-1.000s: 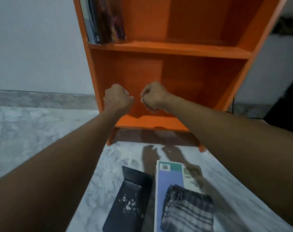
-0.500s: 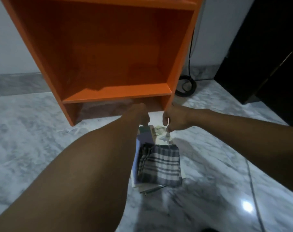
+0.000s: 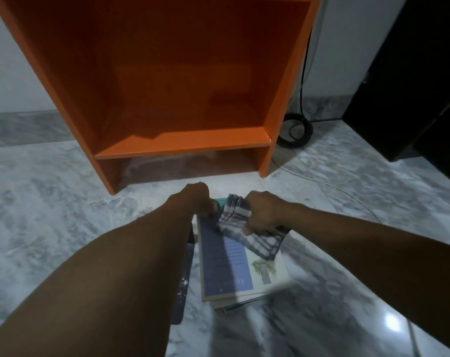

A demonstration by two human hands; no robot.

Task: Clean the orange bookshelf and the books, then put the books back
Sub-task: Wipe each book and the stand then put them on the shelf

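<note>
The orange bookshelf [image 3: 167, 140] stands against the wall, and its lowest compartment holds nothing. A stack of books [image 3: 231, 266] lies on the marble floor in front of it, with a blue and white cover on top. My right hand [image 3: 264, 215] grips a bunched grey checked cloth [image 3: 254, 235] over the far end of the stack. My left hand [image 3: 195, 199] has its fingers curled at the far left corner of the top book. A dark book [image 3: 182, 292] lies left of the stack, mostly hidden under my left forearm.
A black cable coil [image 3: 296, 132] and a pale cord [image 3: 321, 181] lie on the floor right of the shelf. Dark furniture [image 3: 412, 86] stands at the far right. White wall and a grey skirting run behind the shelf.
Both hands came down from the shelf to the book stack. The right hand took hold of the cloth that lay flat on the top book and bunched it up.
</note>
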